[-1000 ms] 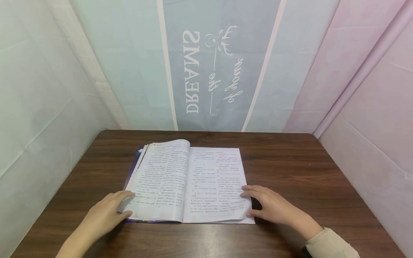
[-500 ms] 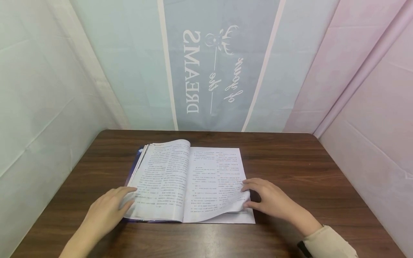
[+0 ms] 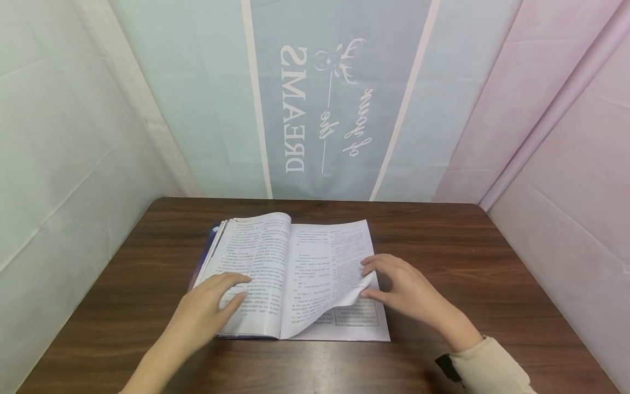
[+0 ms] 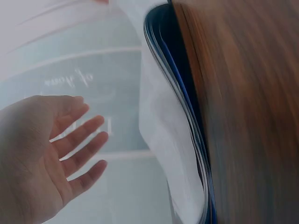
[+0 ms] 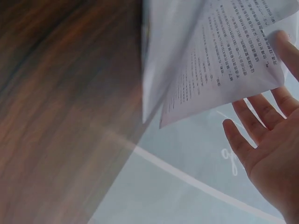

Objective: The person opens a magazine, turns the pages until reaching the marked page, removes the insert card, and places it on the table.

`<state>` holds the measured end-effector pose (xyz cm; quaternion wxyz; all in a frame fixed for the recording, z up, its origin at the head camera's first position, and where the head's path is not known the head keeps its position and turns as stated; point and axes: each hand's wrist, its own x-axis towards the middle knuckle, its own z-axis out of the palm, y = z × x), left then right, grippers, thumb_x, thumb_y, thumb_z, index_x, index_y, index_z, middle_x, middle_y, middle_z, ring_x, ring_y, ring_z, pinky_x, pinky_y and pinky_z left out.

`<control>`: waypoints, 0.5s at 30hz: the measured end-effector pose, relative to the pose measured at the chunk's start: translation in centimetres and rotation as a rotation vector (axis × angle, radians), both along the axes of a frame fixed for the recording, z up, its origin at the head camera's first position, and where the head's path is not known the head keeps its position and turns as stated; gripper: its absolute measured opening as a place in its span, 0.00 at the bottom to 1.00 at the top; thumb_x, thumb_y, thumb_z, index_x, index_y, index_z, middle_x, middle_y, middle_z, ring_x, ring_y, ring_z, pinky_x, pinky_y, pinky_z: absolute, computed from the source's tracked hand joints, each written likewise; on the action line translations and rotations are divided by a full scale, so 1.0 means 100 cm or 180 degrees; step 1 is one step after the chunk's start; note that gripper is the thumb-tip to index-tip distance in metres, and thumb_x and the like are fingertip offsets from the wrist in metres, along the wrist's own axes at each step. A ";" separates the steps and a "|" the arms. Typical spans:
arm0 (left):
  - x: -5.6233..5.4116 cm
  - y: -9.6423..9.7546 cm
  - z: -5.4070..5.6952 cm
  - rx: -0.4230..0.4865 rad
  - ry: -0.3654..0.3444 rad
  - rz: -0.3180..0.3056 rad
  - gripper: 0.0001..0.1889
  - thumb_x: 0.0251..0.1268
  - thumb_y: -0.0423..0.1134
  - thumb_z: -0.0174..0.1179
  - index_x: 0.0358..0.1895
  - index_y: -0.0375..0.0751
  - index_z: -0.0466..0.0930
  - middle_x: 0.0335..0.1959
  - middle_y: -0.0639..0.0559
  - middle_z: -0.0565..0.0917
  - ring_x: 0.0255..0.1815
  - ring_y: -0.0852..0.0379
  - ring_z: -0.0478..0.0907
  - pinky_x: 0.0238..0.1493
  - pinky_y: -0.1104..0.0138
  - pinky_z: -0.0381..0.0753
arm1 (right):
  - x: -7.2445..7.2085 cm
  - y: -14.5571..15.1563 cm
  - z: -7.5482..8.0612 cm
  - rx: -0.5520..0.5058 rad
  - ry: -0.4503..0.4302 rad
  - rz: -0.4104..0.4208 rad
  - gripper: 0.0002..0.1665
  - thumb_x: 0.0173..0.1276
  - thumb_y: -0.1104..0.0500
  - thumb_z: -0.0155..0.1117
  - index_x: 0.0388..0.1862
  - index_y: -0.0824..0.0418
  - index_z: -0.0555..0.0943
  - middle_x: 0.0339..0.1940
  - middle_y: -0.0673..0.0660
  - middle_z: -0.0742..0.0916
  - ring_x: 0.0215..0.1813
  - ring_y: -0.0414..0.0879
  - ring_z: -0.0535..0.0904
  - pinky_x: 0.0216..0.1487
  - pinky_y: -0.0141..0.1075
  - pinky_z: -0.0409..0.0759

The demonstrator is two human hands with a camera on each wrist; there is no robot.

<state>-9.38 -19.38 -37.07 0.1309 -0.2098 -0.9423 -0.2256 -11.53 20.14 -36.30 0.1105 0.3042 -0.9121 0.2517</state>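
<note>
An open magazine (image 3: 307,257) lies on the table, its pages covered in small print. My right hand (image 3: 408,290) pinches the lower outer corner of a right-hand page (image 3: 315,290); the right wrist view has the thumb on the page's printed side (image 5: 229,51) and the fingers behind it. That page curls up and leftward, baring part of the sheet below (image 3: 354,320). Over the left-hand page (image 3: 256,246) is my left hand (image 3: 209,306), its fingers loosely bent with nothing held. In the left wrist view this hand appears apart from the curved pages (image 4: 163,107).
Dark wooden table (image 3: 433,246) surrounds the magazine. A pale blue cloth backdrop (image 3: 334,186) with mirrored lettering hangs behind the table's far edge, and light cloth walls stand at both sides. A blue cover (image 3: 203,257) peeks out at the magazine's left.
My right hand has lifted the page corner and drawn it up and to the left, uncovering the sheet beneath. My left hand has moved rightward from the left edge to above the left page.
</note>
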 end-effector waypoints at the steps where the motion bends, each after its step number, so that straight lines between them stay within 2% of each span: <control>1: 0.000 0.005 0.000 0.0031 0.0073 -0.0073 0.14 0.61 0.40 0.70 0.51 0.51 0.84 0.51 0.56 0.85 0.55 0.52 0.81 0.54 0.52 0.81 | 0.000 -0.002 0.002 -0.0028 0.0015 0.0006 0.21 0.51 0.52 0.82 0.42 0.51 0.82 0.53 0.50 0.85 0.58 0.47 0.79 0.59 0.46 0.78; 3: 0.001 0.015 0.000 0.0083 0.0206 -0.0223 0.15 0.60 0.40 0.71 0.50 0.51 0.84 0.50 0.57 0.85 0.54 0.54 0.81 0.54 0.55 0.81 | -0.001 -0.007 0.005 -0.0070 0.0043 0.0019 0.21 0.51 0.52 0.82 0.41 0.51 0.82 0.53 0.49 0.85 0.59 0.47 0.79 0.60 0.46 0.77; 5: 0.002 0.025 0.001 0.0123 0.0237 -0.0346 0.15 0.60 0.40 0.71 0.51 0.51 0.84 0.50 0.59 0.85 0.54 0.56 0.81 0.53 0.57 0.82 | -0.002 -0.011 0.009 -0.0096 0.0053 0.0020 0.21 0.50 0.52 0.82 0.41 0.51 0.82 0.54 0.49 0.85 0.59 0.47 0.78 0.61 0.46 0.77; 10: 0.004 0.048 0.004 0.0246 0.0078 -0.0533 0.17 0.61 0.43 0.70 0.53 0.53 0.83 0.53 0.62 0.83 0.56 0.60 0.79 0.55 0.60 0.81 | -0.002 -0.023 0.018 -0.0141 0.0032 -0.0011 0.21 0.50 0.52 0.82 0.40 0.51 0.81 0.54 0.49 0.85 0.60 0.47 0.78 0.62 0.46 0.76; 15: 0.005 0.067 0.007 0.0346 0.0074 -0.0719 0.20 0.61 0.43 0.71 0.56 0.52 0.81 0.55 0.60 0.82 0.57 0.59 0.79 0.55 0.60 0.81 | -0.002 -0.033 0.026 -0.0171 0.0032 -0.0017 0.20 0.50 0.52 0.82 0.38 0.50 0.80 0.52 0.48 0.85 0.59 0.46 0.78 0.60 0.45 0.77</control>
